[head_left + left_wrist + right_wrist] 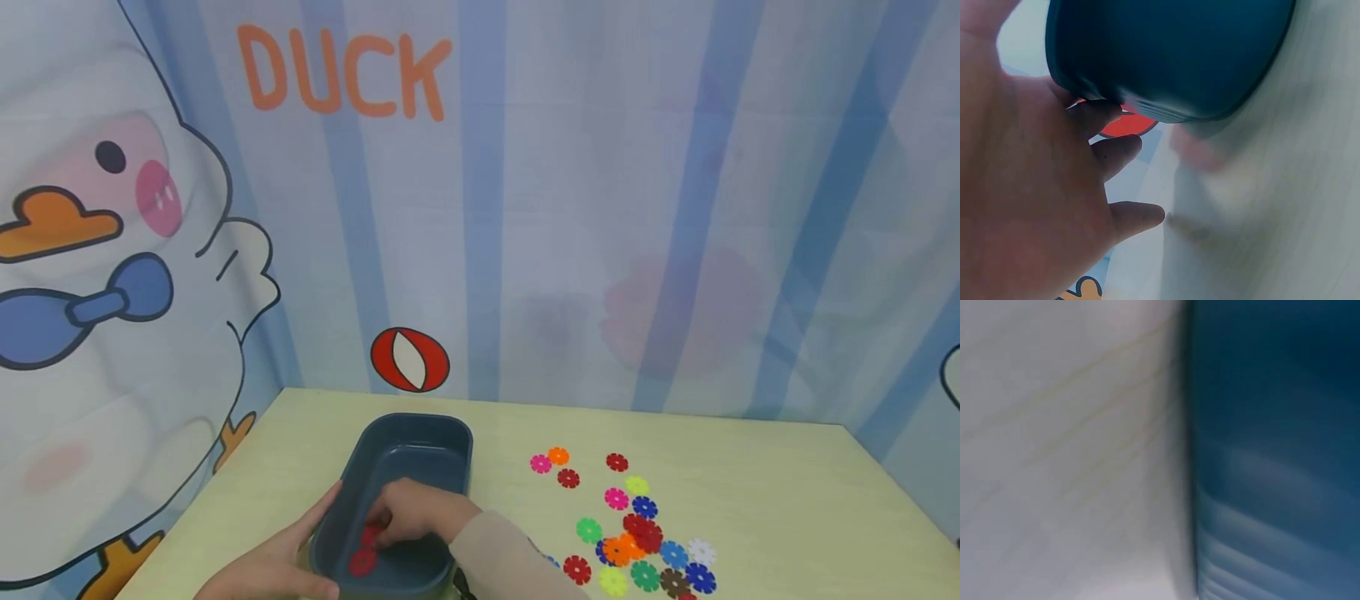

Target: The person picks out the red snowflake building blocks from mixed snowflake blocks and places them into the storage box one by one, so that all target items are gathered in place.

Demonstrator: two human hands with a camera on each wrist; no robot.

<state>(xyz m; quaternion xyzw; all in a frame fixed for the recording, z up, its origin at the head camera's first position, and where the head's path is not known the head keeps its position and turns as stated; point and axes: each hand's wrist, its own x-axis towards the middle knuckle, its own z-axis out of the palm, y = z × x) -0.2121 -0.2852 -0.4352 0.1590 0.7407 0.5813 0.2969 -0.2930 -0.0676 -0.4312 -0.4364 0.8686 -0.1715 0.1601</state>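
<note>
A dark blue plastic bin (408, 433) with rounded corners stands on the left part of the table. My left hand (273, 560) rests against its near left corner, thumb and fingers spread. In the left wrist view, the left hand (1041, 181) has its fingers reaching along the outside of the bin (1172, 56). Inside the bin, my right hand (412, 511) pinches a red interlocking disc (371, 535), partly hidden by the fingers. A second red disc (363, 562) lies on the bin floor. The right wrist view is blurred and shows only the bin wall (1272, 456) and table.
Many notched discs in several colours lie scattered to the right, including an overlapping orange disc (618, 550) and red disc (651, 535). Farther back lies a magenta disc (541, 463). The pale table (787, 492) ends at a printed curtain (555, 208).
</note>
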